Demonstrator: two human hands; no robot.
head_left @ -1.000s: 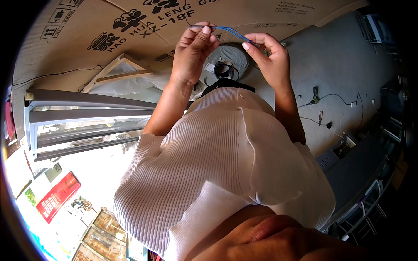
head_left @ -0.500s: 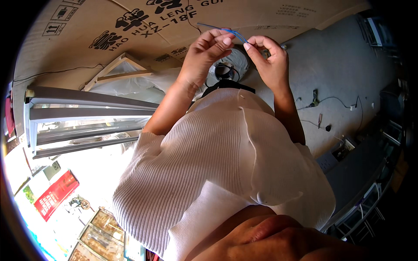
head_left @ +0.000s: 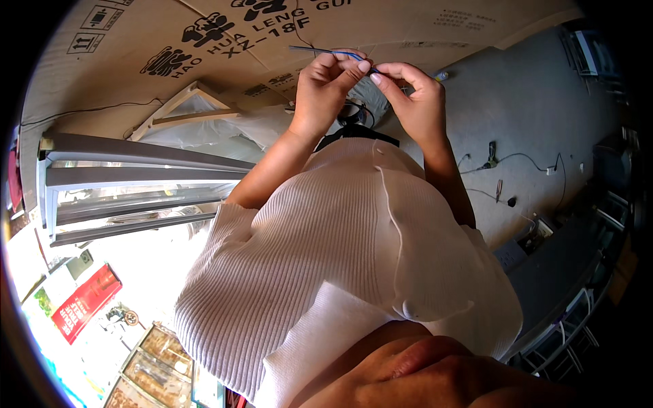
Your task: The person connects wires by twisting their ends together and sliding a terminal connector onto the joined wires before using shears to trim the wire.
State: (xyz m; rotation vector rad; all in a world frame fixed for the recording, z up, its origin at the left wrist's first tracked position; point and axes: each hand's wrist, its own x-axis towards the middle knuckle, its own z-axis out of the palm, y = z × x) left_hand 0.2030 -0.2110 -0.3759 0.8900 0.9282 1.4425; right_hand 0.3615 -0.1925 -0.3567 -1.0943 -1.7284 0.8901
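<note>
A thin blue wire (head_left: 345, 54) is stretched between my two hands in front of a large cardboard sheet. My left hand (head_left: 325, 92) pinches it between thumb and fingers, and a dark, thin end sticks out past the fingers to the left. Close beside it, my right hand (head_left: 416, 95) has its thumb and forefinger closed on the wire's other part. The fingertips of both hands nearly meet, and they hide the stretch of wire between them.
Printed cardboard (head_left: 272, 64) fills the far side. Behind my hands, a coil of dark cable (head_left: 354, 111) lies by clear plastic. Grey metal frames (head_left: 143, 178) stand at left, near a wooden triangular frame (head_left: 194, 121). Cables and a tool (head_left: 491, 155) lie on the floor at right.
My hands have come closer together, the left one dropping slightly to the right. Less blue wire shows between them, and its dark end now reaches farther left.
</note>
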